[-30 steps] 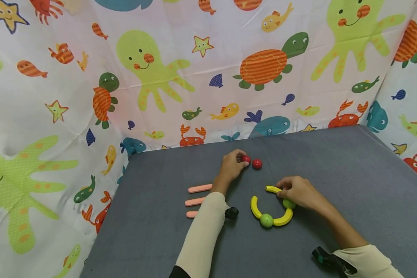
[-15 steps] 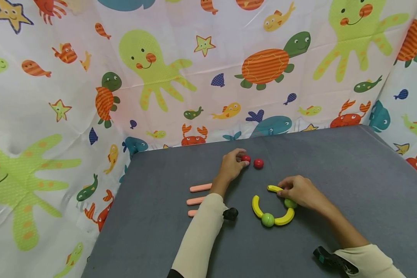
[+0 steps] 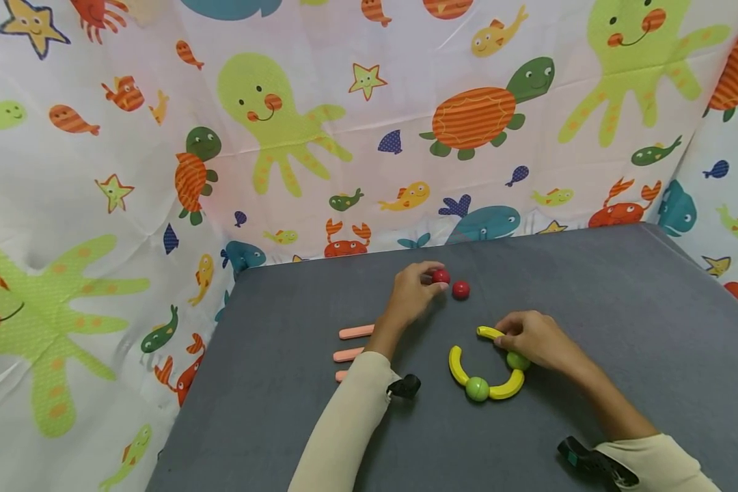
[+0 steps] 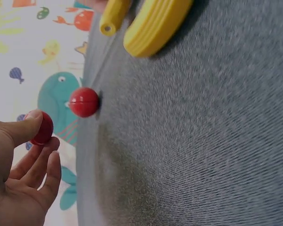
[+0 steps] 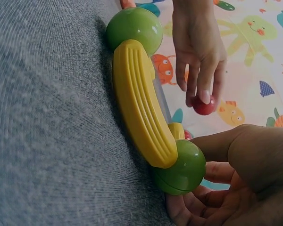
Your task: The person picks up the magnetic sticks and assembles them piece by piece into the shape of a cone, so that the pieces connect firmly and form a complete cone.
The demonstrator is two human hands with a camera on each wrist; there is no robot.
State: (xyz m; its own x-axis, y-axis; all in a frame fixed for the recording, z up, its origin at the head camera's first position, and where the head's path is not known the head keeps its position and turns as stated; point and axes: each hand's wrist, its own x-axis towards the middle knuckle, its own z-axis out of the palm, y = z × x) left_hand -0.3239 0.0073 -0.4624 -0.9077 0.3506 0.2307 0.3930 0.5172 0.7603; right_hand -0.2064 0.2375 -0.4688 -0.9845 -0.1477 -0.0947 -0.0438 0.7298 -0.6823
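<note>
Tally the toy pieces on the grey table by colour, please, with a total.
Red balls: 2, one pinched by the left hand
Green balls: 2
Yellow curved pieces: 3
Pink sticks: 3
Total: 10

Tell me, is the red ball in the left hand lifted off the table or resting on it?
Lifted. In the left wrist view the red ball sits pinched in the left hand, clear of the grey table, while the other red ball rests on it.

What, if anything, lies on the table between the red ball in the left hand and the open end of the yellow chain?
Only the second red ball lies near that path, just right of the left hand and its held ball. Otherwise bare table up to the yellow piece.
</note>
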